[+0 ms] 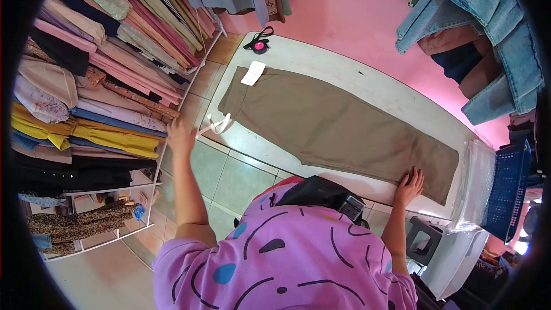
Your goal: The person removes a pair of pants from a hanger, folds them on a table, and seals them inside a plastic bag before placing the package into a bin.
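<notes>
Nearest us in the head view is a lilac shirt (pixel 281 258) with black lines and blue dots, and a black bag (pixel 321 195) sits just beyond it at the waist. Past that we see a white table (pixel 330 68), its long side running from the far left to the near right. Brown-green trousers (pixel 338 132) lie along it, folded lengthwise, waistband to the left and hems to the right. We find the right hand (pixel 409 186) near the hems, resting on the near edge of the cloth with its fingers apart. The left hand (pixel 182 133) is off the table's left end, between it and a rack of clothes (pixel 86 132). A white strip (pixel 217 123) loops from the table edge toward this hand; we cannot tell whether the fingers are closed on it, as they show too small. On the waistband lies a white tag (pixel 253 73), and at the far left corner a round black case (pixel 260 47) (its middle is bright pink). At the table's right end we see clear plastic (pixel 475 181) just beside a blue basket (pixel 507 192), and denim garments (pixel 493 40) hang at the far right.
</notes>
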{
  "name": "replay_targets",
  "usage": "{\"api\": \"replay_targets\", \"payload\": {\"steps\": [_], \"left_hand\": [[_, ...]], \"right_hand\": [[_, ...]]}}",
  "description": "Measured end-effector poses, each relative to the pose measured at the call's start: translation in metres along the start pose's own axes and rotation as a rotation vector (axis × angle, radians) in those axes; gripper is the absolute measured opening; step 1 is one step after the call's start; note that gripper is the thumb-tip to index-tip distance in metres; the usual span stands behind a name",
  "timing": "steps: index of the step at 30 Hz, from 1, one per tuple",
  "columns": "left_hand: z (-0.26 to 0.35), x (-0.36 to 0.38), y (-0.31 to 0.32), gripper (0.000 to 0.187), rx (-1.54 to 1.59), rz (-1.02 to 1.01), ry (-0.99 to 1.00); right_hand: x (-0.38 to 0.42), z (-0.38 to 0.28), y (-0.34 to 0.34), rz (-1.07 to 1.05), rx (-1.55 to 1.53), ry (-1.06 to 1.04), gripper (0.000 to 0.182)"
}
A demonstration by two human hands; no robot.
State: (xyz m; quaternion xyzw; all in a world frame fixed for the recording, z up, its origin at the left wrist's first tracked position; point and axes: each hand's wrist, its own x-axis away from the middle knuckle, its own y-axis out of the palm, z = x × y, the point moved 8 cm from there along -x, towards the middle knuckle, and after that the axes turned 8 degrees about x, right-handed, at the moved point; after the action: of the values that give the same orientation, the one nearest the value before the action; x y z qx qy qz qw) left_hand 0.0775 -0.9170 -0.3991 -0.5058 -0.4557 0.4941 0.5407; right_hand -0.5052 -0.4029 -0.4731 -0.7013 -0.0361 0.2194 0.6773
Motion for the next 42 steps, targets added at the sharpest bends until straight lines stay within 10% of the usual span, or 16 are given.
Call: {"api": "replay_targets", "payload": {"steps": [3, 8, 14, 18, 24, 32, 34, 42], "left_hand": [[0.105, 0.001, -0.016, 0.043, 0.315, 0.388, 0.494], [0.228, 0.005, 0.006, 0.059, 0.437, 0.197, 0.678], [0.210, -0.002, 0.071, 0.066, 0.155, 0.138, 0.688], [0.250, 0.055, 0.038, 0.068, 0.285, 0.147, 0.872], [0.281, 0.119, 0.079, 0.071, 0.241, -0.326, 1.145], [0.166, 0.060, 0.055, 0.068, 0.028, -0.073, 1.031], [0.151, 0.043, 0.054, 0.065, 0.052, -0.028, 0.982], [0.166, 0.012, 0.031, 0.050, 0.204, 0.074, 0.778]], "right_hand": [[0.000, 0.000, 0.000, 0.002, 0.002, 0.004, 0.042], [-0.001, 0.000, -0.001, 0.025, 0.008, 0.028, 0.041], [0.000, -0.002, -0.012, 0.136, -0.161, -0.056, 0.038], [-0.014, -0.025, -0.023, -0.166, 0.092, 0.184, 0.032], [0.031, -0.165, -0.041, -0.124, -0.268, -0.569, 0.052], [-0.011, 0.149, 0.005, 0.012, 0.009, 0.218, 0.046], [-0.011, 0.218, 0.005, -0.166, -0.086, 0.757, 0.051], [-0.059, 0.274, 0.072, -0.196, -0.119, 0.620, 0.036]]}}
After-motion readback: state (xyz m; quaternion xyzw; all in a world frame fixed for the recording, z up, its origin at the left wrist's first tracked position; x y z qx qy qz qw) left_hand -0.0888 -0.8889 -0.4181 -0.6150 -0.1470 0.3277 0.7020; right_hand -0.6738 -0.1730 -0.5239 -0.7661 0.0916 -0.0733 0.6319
